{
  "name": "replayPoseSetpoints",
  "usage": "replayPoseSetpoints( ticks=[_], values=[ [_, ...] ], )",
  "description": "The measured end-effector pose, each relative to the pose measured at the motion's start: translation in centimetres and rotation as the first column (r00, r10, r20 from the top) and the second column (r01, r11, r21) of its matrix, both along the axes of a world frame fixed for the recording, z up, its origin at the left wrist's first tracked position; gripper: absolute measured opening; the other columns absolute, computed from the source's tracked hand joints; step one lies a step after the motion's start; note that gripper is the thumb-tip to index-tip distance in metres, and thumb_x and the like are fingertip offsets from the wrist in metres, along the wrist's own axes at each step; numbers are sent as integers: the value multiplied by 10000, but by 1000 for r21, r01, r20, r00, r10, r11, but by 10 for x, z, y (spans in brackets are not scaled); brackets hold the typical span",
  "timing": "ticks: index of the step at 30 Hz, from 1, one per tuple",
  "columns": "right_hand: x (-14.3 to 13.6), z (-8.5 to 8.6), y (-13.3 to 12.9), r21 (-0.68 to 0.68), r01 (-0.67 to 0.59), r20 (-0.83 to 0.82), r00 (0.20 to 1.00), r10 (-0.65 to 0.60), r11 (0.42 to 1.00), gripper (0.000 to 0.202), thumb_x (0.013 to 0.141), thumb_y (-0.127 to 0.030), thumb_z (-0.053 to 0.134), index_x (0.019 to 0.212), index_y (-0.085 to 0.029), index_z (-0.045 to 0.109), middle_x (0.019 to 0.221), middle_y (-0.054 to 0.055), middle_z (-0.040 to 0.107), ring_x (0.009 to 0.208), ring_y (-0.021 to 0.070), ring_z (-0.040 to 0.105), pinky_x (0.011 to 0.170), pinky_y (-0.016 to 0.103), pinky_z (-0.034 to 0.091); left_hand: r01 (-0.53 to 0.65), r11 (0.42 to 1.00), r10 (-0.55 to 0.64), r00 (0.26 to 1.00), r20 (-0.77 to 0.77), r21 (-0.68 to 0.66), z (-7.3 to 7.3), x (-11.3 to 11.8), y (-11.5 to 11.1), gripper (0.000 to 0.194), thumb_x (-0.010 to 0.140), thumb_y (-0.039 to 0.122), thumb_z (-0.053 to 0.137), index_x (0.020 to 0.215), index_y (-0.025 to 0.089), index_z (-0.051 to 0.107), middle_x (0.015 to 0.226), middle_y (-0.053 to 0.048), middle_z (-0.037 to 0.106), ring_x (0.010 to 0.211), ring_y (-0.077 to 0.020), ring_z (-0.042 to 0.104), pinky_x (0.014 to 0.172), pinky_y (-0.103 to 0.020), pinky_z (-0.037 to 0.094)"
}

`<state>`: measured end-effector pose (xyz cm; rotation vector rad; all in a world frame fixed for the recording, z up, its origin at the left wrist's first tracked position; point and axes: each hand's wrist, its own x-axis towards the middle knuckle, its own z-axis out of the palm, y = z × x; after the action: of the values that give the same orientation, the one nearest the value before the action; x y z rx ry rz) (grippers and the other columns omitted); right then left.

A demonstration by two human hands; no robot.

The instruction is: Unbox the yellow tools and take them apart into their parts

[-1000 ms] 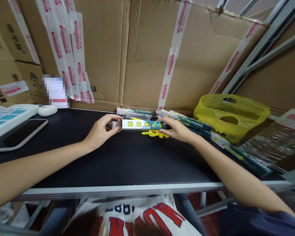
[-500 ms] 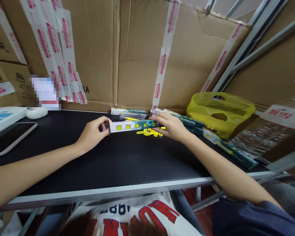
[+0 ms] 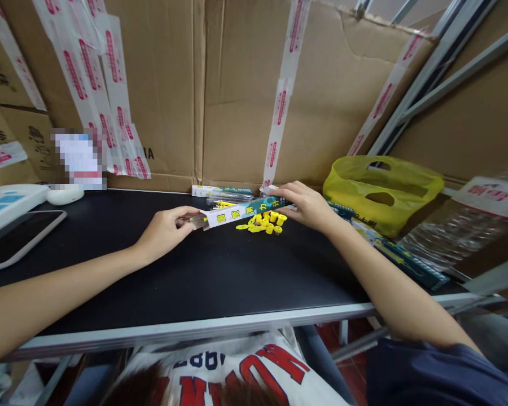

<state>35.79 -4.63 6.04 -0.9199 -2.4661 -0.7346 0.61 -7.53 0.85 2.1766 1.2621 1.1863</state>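
Note:
My right hand [image 3: 302,204] is closed round the far end of a slim white-and-teal carton [image 3: 246,213] printed with yellow Chinese characters for a tube spring scale. The carton is held tilted above the table, its left end lower and open. At that end my left hand [image 3: 169,230] pinches a clear spring scale [image 3: 198,221], which sticks partly out of the carton; the rest is hidden inside. Just below the carton lies a small heap of yellow plastic pieces [image 3: 275,220]. Behind it are clear tubes [image 3: 231,198] with yellow parts.
Another carton [image 3: 222,191] lies at the back, and more cartons [image 3: 400,255] lie to the right. A yellow plastic bag [image 3: 364,197] and wrapped clear bottles [image 3: 452,225] stand there. At left are a phone [image 3: 21,239] and a white device [image 3: 12,203]. Cardboard [image 3: 237,101] walls the back.
The carton has tilted, its right end rising, and shifted slightly right. My left hand has moved right and slightly down; the spring scale now shows at the open end. More yellow pieces are uncovered.

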Motion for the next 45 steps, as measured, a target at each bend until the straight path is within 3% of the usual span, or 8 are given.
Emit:
replayPoseSetpoints(
  ticks=[5,10,14,19,26,32,39,45],
  values=[
    [21,5,9,16,86,-38,996,-85,996,359,908,-406,489,1202,-214,560,1078,105,627,975,262,531,857,406,465,44,979,-24,995,101,-200,2,-3,0,435,708,192,444,1105,195,619,1004,-56,700,726,-169,691,556,-246,550],
    [29,5,14,9,99,-48,994,-98,995,355,905,-411,489,1188,-212,567,1061,103,629,960,262,527,852,405,462,105,964,-67,985,161,-243,-1,-6,6,385,735,219,438,1096,167,561,949,-75,685,636,-154,669,492,-237,520],
    [26,4,14,1,94,-50,994,-94,996,366,907,-421,483,1198,-214,564,1064,102,624,959,261,523,849,406,461,107,971,-75,985,154,-214,-3,-5,7,355,772,312,533,1101,183,502,864,-36,639,558,-130,616,414,-205,451],
    [22,3,11,-30,58,-74,995,-60,998,368,896,-412,504,1218,-242,555,1067,96,623,960,261,524,836,417,465,120,984,-103,987,127,-135,-8,-5,9,452,758,404,656,1126,202,489,706,46,526,523,-95,549,461,-194,448],
    [25,6,10,-42,67,-112,991,-72,997,359,893,-405,503,1213,-254,563,1080,92,620,984,275,529,854,446,463,102,990,-93,991,96,-97,-5,-6,9,340,812,453,590,1012,178,594,735,5,582,527,-88,528,474,-197,450],
    [57,12,21,-20,182,-238,954,-182,983,361,861,-399,543,1188,-251,579,1071,85,618,986,278,536,864,449,461,44,996,-28,978,208,-71,-4,-9,12,338,842,445,545,1040,171,553,797,-24,601,538,-87,537,394,-160,379],
    [93,10,30,-39,467,-400,803,-442,883,414,857,-451,521,1185,-204,575,1085,121,597,1001,295,560,829,422,466,-3,998,23,956,291,-69,-4,-8,14,341,854,463,527,1039,177,541,781,-11,582,533,-92,540,371,-159,369],
    [109,4,36,-165,631,-271,710,-650,758,432,839,-493,516,1134,-192,614,1043,128,620,944,299,591,771,403,467,64,994,-34,955,293,-93,-4,-7,10,351,860,472,528,1061,184,535,794,-12,584,542,-90,545,378,-159,376]
  ],
)
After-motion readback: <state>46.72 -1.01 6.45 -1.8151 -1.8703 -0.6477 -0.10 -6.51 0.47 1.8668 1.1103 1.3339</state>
